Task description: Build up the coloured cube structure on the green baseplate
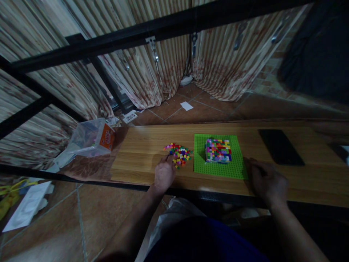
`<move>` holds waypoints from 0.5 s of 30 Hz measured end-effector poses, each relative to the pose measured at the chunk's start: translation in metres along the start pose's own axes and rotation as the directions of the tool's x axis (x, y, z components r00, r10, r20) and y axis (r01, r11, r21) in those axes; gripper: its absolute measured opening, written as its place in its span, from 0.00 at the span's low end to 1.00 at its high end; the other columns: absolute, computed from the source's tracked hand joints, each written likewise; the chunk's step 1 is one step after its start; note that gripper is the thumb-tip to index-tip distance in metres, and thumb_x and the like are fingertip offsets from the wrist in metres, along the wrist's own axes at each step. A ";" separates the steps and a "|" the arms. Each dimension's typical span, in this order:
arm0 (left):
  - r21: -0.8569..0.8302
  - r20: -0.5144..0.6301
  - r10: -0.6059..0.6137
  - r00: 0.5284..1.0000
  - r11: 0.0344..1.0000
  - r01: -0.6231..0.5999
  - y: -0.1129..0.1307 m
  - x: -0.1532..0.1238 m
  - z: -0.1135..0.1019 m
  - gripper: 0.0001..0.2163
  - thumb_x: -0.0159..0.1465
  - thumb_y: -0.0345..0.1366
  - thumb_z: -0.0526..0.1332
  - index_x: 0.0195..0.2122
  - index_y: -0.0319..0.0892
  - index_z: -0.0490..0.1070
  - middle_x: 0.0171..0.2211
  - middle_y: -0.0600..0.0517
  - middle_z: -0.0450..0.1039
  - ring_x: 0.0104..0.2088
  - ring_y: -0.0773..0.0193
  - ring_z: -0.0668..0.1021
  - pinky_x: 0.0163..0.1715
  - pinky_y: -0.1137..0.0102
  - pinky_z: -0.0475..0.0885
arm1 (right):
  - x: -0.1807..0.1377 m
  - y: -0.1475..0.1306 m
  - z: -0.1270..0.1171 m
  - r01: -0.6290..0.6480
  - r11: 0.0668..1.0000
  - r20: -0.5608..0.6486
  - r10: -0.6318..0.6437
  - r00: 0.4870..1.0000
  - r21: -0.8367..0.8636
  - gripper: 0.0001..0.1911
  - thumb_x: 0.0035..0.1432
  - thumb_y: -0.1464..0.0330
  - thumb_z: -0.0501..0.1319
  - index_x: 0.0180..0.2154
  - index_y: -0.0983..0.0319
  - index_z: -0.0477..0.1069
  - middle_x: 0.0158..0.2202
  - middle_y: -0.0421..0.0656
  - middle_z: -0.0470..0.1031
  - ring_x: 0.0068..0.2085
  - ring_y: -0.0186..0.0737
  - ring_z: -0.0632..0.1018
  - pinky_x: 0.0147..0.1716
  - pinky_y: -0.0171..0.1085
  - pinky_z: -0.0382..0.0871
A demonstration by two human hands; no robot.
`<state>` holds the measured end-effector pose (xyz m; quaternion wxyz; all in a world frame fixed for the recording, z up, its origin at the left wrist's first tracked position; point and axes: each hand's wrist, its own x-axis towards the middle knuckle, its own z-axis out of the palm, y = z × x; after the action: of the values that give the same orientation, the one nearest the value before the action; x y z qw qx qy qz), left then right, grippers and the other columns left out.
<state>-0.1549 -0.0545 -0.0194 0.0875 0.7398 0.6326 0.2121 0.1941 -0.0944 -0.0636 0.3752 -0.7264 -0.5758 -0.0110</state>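
My left hand (165, 171) is at the near left edge of a loose pile of small coloured building bricks (180, 153). Its fingers are drawn together at the bricks; whatever is between the fingertips is too small to make out. A green baseplate (200, 165) lies to the right of the pile. On it stands a low block of multicoloured stacked bricks (218, 150). Just beyond the plate's right edge, my right hand (268, 182) rests on the table, fingers loosely bent and a gap beside the thumb. No brick shows in it.
A black phone-like slab (280, 146) lies on the wooden table (139, 153), right of the plate. At the left end stands a clear plastic tub (91, 138) with an orange label. Curtains (218, 65) and a black metal bar (169, 27) are beyond the table.
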 end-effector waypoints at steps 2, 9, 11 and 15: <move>-0.039 -0.014 -0.020 1.000 0.999 0.019 -0.004 -0.001 -0.001 0.14 0.63 0.28 0.54 0.46 0.45 0.73 0.43 0.46 0.76 0.41 0.58 0.78 0.44 0.66 0.74 | 0.000 0.000 0.000 -0.006 1.000 0.005 0.006 1.000 -0.009 0.18 0.59 0.60 0.54 0.37 0.64 0.77 0.39 0.52 0.79 0.40 0.49 0.79 0.41 0.46 0.73; -0.301 -0.006 -0.126 0.992 0.946 0.118 -0.022 0.003 -0.007 0.11 0.62 0.28 0.55 0.43 0.41 0.72 0.40 0.47 0.75 0.39 0.62 0.78 0.42 0.68 0.74 | 0.000 0.000 -0.001 -0.028 0.999 0.024 0.029 0.999 -0.036 0.17 0.59 0.61 0.54 0.38 0.64 0.77 0.39 0.51 0.79 0.39 0.49 0.79 0.40 0.46 0.73; -0.326 -0.009 -0.142 0.990 0.936 0.132 -0.025 0.005 -0.008 0.09 0.62 0.28 0.55 0.40 0.41 0.72 0.38 0.48 0.76 0.38 0.62 0.78 0.41 0.68 0.74 | 0.000 0.000 0.000 -0.016 0.999 0.021 0.017 1.000 -0.031 0.17 0.60 0.61 0.54 0.38 0.64 0.77 0.39 0.51 0.79 0.39 0.49 0.79 0.41 0.46 0.73; -0.342 0.010 -0.144 0.990 0.930 0.139 -0.028 0.008 -0.009 0.07 0.62 0.30 0.55 0.38 0.41 0.72 0.35 0.50 0.77 0.36 0.64 0.79 0.39 0.70 0.73 | 0.000 0.003 0.001 -0.010 1.000 0.017 0.011 1.000 -0.023 0.17 0.59 0.60 0.54 0.37 0.63 0.77 0.39 0.50 0.79 0.40 0.50 0.79 0.41 0.47 0.73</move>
<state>-0.1831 -0.0425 -0.0211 0.2246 0.6644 0.6384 0.3172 0.1958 -0.0941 -0.0660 0.3619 -0.7337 -0.5749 -0.0097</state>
